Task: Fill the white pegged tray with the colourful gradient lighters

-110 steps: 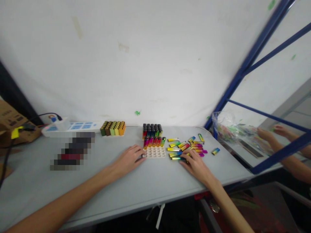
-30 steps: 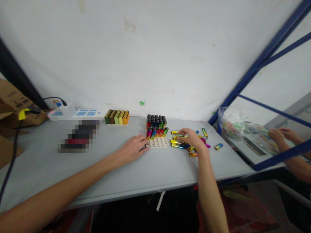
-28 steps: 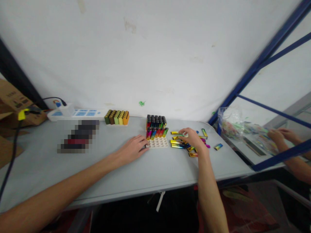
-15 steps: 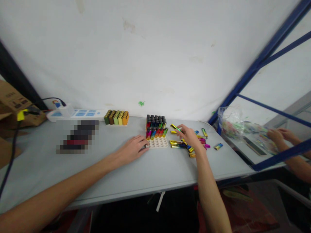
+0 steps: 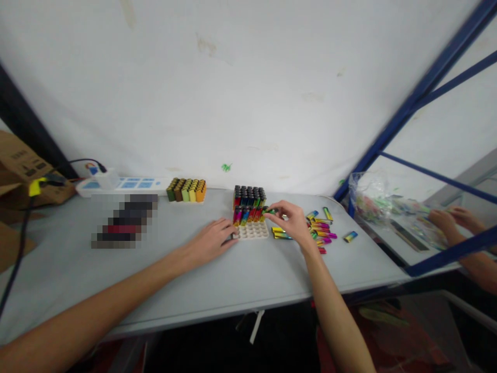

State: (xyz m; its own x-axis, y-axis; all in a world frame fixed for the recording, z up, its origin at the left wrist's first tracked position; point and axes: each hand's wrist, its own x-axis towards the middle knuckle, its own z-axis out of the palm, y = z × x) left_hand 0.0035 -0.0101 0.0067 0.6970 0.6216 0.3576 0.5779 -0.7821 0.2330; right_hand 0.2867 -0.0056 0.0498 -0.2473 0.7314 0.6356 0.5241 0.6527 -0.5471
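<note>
My right hand [image 5: 289, 221] pinches a green metallic lighter [image 5: 273, 211] by thumb and fingers, beside the right end of the front row. In a white holed tray [image 5: 250, 231], a front row of shiny multicoloured lighters [image 5: 245, 215] stands upright; the tray's near holes are bare. My left hand [image 5: 215, 235] is closed at the tray's left edge, fingers and thumb against it. Behind stands a block of black-topped lighters [image 5: 249, 196]. To the right, several loose lighters [image 5: 322, 230] in gold, pink and blue lie on the grey table, partly hidden by my right hand.
Farther left are a block of green, yellow and orange lighters [image 5: 187, 190], a white power strip [image 5: 132, 185] and a blurred-out dark item [image 5: 126, 220]. A cardboard box [image 5: 34, 171] sits far left. Beyond the blue metal frame [image 5: 382, 140], another person's hands [image 5: 450, 220] work near plastic bags.
My right hand has moved left from the loose lighters to the end of the front row, carrying a lighter. My left hand stays at the tray's edge.
</note>
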